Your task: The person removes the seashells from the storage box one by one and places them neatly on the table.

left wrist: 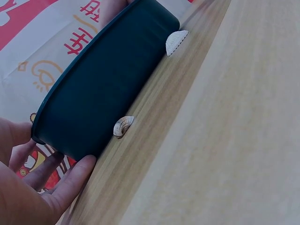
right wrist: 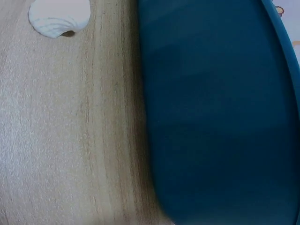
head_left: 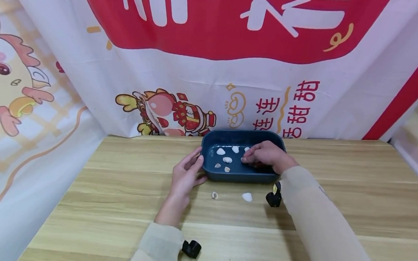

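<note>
A dark blue rectangular container point(head_left: 244, 177) stands at the back of the table with several small shells in it, among them a white shell point(head_left: 221, 151). At its left end my left hand point(head_left: 186, 176) rests against the wall with spread fingers point(left wrist: 77, 178), touching both near the rim and low at the table. My right hand point(head_left: 266, 155) reaches down over the container's right side. Its bent fingertips pinch a small white shell point(head_left: 243, 160) inside, partly hidden by the fingers. The right wrist view shows the container's outer wall point(right wrist: 220, 112), not the hand.
On the table point(head_left: 230, 238) in front of the container lie a small brownish spiral shell point(head_left: 214, 195) and a white ribbed shell point(head_left: 247, 197). A printed red and white cloth point(head_left: 184, 71) hangs right behind the container. Each wrist wears a black camera point(head_left: 191, 248).
</note>
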A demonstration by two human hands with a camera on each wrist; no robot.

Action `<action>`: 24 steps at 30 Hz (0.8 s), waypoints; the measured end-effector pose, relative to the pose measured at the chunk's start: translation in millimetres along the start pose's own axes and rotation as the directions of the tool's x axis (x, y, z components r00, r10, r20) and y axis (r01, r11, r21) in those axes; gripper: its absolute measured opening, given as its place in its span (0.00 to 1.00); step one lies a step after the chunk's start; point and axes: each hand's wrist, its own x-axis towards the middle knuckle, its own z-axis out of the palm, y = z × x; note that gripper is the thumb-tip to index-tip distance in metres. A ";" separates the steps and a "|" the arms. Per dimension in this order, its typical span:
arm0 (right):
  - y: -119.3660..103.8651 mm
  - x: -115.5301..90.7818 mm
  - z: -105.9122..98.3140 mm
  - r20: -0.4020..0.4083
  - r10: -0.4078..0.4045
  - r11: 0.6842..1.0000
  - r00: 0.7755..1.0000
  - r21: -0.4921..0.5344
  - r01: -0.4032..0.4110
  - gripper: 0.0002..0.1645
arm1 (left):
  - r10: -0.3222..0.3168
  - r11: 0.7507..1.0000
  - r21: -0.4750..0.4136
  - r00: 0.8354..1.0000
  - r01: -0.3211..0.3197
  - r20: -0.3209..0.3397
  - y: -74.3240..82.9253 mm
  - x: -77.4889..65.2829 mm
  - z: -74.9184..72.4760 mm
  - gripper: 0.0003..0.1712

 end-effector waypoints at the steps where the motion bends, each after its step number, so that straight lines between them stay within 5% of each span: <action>1: 0.2 0.0 -0.2 0.008 -0.002 1.000 1.000 0.011 0.002 0.13 | -0.001 1.000 0.000 1.000 0.001 0.000 -0.1 0.0 0.1 0.21; 24: -3.3 -2.4 -0.4 -0.034 0.009 0.993 0.999 0.116 -0.005 0.15 | 0.001 1.000 0.006 1.000 -0.001 0.003 0.7 -1.1 -0.2 0.21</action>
